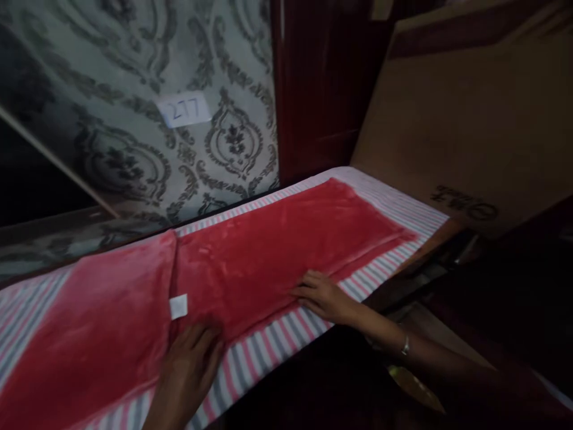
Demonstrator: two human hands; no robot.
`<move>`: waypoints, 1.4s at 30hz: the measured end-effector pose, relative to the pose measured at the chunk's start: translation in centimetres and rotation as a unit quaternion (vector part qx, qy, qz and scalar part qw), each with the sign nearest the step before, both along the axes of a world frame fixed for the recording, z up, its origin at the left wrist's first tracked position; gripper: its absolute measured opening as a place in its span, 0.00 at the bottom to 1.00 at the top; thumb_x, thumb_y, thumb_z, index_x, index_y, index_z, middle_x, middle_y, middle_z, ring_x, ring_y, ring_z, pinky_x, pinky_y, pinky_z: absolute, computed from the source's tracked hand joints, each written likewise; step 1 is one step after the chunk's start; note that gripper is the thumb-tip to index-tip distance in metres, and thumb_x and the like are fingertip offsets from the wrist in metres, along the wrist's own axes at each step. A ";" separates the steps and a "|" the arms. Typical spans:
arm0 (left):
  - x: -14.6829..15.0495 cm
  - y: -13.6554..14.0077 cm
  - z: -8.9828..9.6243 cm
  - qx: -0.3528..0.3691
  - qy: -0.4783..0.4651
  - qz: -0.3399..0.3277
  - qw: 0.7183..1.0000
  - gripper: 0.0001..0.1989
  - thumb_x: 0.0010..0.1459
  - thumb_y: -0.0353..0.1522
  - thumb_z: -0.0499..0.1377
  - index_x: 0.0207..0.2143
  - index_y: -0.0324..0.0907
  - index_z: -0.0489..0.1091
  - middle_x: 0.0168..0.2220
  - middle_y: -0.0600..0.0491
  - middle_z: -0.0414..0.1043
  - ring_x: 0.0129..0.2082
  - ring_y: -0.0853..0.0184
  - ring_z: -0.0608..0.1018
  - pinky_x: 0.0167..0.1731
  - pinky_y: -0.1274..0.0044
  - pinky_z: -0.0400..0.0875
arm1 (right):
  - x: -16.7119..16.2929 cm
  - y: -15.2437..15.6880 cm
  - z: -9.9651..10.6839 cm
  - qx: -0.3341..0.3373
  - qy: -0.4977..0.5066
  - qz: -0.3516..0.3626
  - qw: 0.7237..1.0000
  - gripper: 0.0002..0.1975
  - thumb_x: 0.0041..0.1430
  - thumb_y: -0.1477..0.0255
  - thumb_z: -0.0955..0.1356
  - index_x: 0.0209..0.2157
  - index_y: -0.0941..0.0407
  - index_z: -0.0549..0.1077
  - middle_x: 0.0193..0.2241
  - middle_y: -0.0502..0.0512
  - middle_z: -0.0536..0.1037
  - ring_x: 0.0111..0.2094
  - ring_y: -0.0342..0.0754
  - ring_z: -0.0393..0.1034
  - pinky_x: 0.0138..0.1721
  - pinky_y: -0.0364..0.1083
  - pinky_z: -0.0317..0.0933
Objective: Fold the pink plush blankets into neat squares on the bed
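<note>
A red plush blanket [268, 251] lies spread in a long strip, with a folded section [111, 304] at the left overlapping the longer part. A small white tag [178, 306] sticks out at the fold's edge. My left hand [192, 358] rests on the blanket's near edge just below the tag, fingers curved, thumb apart and slightly blurred. Further right, my right hand [326, 298] touches the near edge, its fingers stretched over the plush and thumb apart. A bracelet [405, 346] circles the right wrist. Neither hand visibly grips the fabric.
Beneath the blanket is a striped cloth [277, 346] in white, pink and grey. A large cardboard box [465, 119] stands at the right end. Patterned wallpaper [129, 137] with a paper marked 277 [184, 109] and a dark red panel [317, 89] back the surface.
</note>
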State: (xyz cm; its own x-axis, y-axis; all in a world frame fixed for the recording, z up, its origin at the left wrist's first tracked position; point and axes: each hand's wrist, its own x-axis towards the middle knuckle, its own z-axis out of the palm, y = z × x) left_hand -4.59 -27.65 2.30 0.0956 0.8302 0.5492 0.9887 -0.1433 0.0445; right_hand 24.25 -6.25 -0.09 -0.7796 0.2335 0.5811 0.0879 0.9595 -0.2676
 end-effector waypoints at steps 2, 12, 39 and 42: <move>0.0 1.4 0.8 0.010 -0.006 0.001 1.000 0.12 0.68 0.36 0.52 0.41 0.46 0.75 0.39 0.51 0.79 0.38 0.63 0.81 0.39 0.72 0.76 | 1.1 1.4 0.1 -0.007 0.004 -0.022 1.000 0.12 0.71 0.69 0.63 0.48 0.55 0.77 0.41 0.60 0.78 0.41 0.50 0.70 0.43 0.50 0.66; -1.1 16.9 4.4 -0.146 -0.050 0.095 0.983 0.30 0.62 0.42 0.53 0.62 0.36 0.65 0.64 0.39 0.66 0.64 0.52 0.69 0.62 0.61 0.66 | 14.2 16.8 1.6 -0.119 0.063 -0.511 0.849 0.18 0.61 0.72 0.62 0.49 0.56 0.79 0.47 0.62 0.80 0.51 0.58 0.70 0.55 0.58 0.62; 4.9 22.0 0.9 -0.161 0.040 0.140 0.976 0.27 0.67 0.39 0.48 0.65 0.38 0.65 0.67 0.37 0.61 0.67 0.46 0.62 0.62 0.49 0.58 | 20.5 17.3 2.8 -0.203 -0.159 -0.641 0.723 0.15 0.70 0.68 0.61 0.49 0.59 0.75 0.45 0.65 0.81 0.46 0.55 0.75 0.39 0.47 0.60; 4.8 22.3 1.0 -0.169 0.033 0.137 0.976 0.28 0.67 0.39 0.48 0.64 0.37 0.65 0.67 0.37 0.61 0.67 0.46 0.62 0.63 0.50 0.57 | 20.4 16.9 2.5 -0.209 -0.149 -0.638 0.726 0.16 0.70 0.68 0.61 0.51 0.59 0.74 0.46 0.65 0.80 0.46 0.55 0.74 0.39 0.47 0.60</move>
State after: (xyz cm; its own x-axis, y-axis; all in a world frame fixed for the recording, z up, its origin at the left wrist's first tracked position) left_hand 0.23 -5.30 3.33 -0.1289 0.9620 0.2408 0.9902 0.1379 -0.0207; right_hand 44.69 10.63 2.42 0.1492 0.9834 0.1029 0.9476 -0.1125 -0.2990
